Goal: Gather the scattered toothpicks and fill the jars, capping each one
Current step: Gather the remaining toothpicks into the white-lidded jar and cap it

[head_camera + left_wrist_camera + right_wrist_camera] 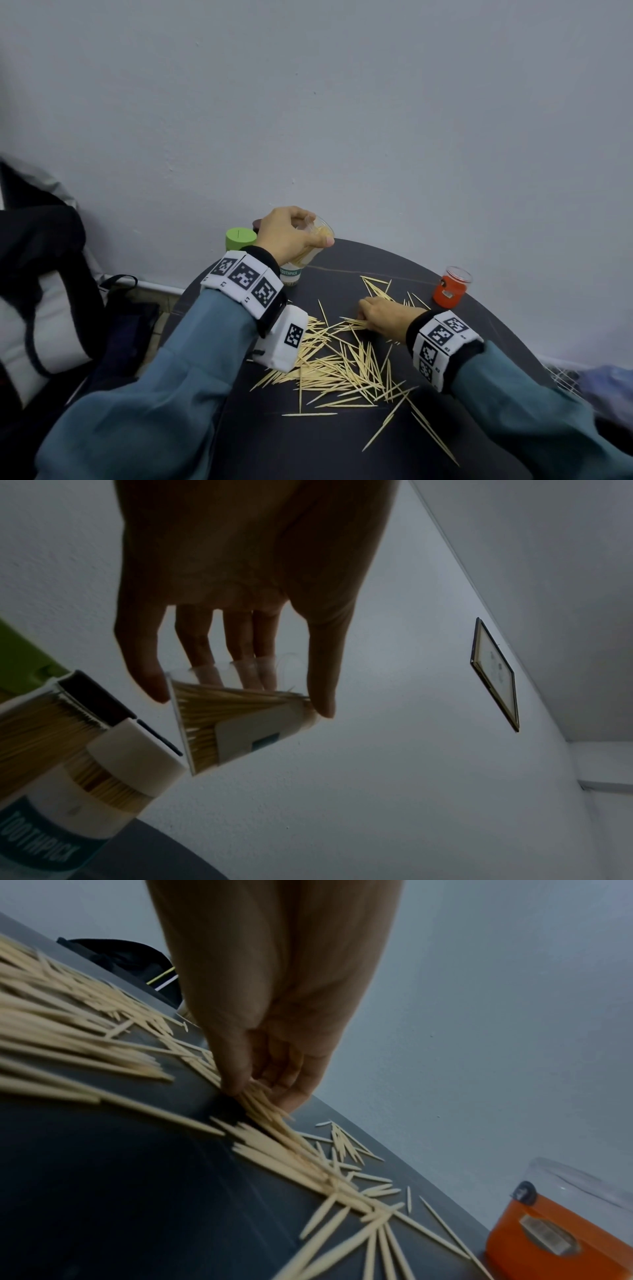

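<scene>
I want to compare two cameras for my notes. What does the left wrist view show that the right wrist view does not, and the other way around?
Only the left wrist view shows the left hand holding the tilted clear jar of toothpicks, a labelled jar beside it reading TOOTHPICK, and a framed picture on the wall.

Only the right wrist view shows the right hand pinching a bundle from the scattered toothpicks, and the orange jar at the table's edge.

Both show the dark table and the pale wall.
</scene>
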A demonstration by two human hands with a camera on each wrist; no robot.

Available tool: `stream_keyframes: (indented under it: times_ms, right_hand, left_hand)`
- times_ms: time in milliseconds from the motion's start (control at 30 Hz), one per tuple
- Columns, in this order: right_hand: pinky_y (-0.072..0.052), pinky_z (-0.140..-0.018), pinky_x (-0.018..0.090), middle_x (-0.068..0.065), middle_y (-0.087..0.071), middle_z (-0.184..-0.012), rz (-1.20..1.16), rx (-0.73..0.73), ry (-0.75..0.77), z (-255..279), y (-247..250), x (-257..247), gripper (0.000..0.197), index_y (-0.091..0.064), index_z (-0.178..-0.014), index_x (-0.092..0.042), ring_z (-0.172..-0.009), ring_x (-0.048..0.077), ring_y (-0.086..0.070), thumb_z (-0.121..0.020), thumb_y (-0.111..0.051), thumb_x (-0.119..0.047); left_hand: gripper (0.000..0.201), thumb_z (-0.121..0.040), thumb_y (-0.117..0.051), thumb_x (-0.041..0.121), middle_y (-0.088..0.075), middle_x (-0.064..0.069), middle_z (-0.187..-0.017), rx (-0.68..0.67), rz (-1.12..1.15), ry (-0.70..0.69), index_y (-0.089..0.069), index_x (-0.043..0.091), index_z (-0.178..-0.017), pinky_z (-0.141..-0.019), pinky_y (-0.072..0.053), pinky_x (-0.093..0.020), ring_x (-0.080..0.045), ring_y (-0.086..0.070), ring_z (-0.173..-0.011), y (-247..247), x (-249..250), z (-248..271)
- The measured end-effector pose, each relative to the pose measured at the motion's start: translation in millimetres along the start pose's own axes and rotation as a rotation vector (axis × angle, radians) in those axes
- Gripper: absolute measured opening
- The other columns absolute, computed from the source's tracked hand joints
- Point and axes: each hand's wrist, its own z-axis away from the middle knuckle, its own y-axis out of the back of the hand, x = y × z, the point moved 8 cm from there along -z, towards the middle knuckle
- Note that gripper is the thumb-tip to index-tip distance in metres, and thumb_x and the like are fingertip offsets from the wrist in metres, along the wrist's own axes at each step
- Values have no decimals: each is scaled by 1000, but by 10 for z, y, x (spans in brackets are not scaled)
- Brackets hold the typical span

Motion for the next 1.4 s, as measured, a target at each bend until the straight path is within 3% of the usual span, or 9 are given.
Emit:
stream_keyframes:
  times_ms: [233, 433, 467, 533, 600, 733, 967, 1100, 1400]
  right_hand:
    - [-33, -99, 30, 16, -42, -130, -39, -2, -53, -18, -15, 34, 32, -40, -127, 2, -119, 27, -47, -96, -34, 2]
    - [-35, -97, 27, 18, -46, -132, -178, 42, -121, 30, 89, 95, 32, -40, -127, 3, -121, 28, -46, -98, -40, -10]
    - [-39, -91, 21, 20, -48, -131, -194, 50, -120, 49, 114, 99, 34, -40, -129, 4, -118, 29, -48, -98, -40, -9]
    - [-43, -60, 5, 29, -54, -117, -278, 120, -90, 82, 178, 115, 32, -42, -126, 9, -92, 24, -61, -98, -35, -6]
    - [-39, -46, 6, 25, -60, -93, -426, 239, -97, 169, 282, 174, 22, -47, -115, 3, -58, 8, -57, -97, -35, -1]
    - [-44, -59, 10, -2, -63, -79, -796, 355, -114, 297, 373, 311, 8, -46, -101, -9, -65, 7, -60, -96, -44, -3]
    - [-55, -69, 20, 5, -67, -79, -1258, 593, -20, 427, 703, 428, 11, -58, -99, -4, -66, 7, -67, -90, -53, 0]
    - [-55, -72, 21, 5, -67, -81, -1454, 832, 4, 520, 919, 458, 10, -58, -96, -6, -68, 5, -69, -91, -51, 0]
    - [-53, -67, 15, 17, -65, -97, -1690, 897, 24, 411, 871, 115, 10, -50, -100, -1, -70, 2, -68, -94, -44, 3]
  left_hand:
    - [48, -63, -85, 29, -62, -3, -115, -12, -11, -4, -61, 23, -104, -98, -42, -33, -21, -46, -121, -18, -2, -12]
    - [54, -64, -85, 28, -61, -4, -120, -20, -33, -13, -62, 17, -112, -93, -42, -30, -19, -50, -117, -35, 26, 13]
    - [55, -65, -84, 27, -60, -4, -121, -27, -36, -17, -62, 15, -115, -90, -42, -28, -18, -51, -116, -45, 38, 24]
    - [57, -67, -83, 26, -59, -5, -122, -45, -42, -23, -60, 12, -118, -88, -41, -27, -17, -52, -114, -74, 55, 41]
    - [57, -68, -82, 24, -59, -6, -123, -58, -50, -28, -60, 11, -119, -90, -41, -27, -18, -52, -115, -101, 72, 65]
    - [55, -67, -83, 23, -60, -6, -119, -101, -61, -7, -61, 12, -116, -89, -44, -29, -20, -54, -112, -176, 56, 98]
    - [53, -70, -81, 22, -60, -3, -115, -307, -152, 1, -61, 10, -118, -80, -37, -22, -12, -51, -102, -443, 27, 227]
    - [54, -70, -80, 24, -60, -1, -107, -384, -175, 15, -61, 9, -118, -87, -42, -25, -13, -53, -100, -556, -3, 280]
    - [47, -74, -77, 29, -61, 0, -104, -410, -67, 52, -61, 14, -116, -83, -47, -29, -14, -57, -100, -618, 11, 342]
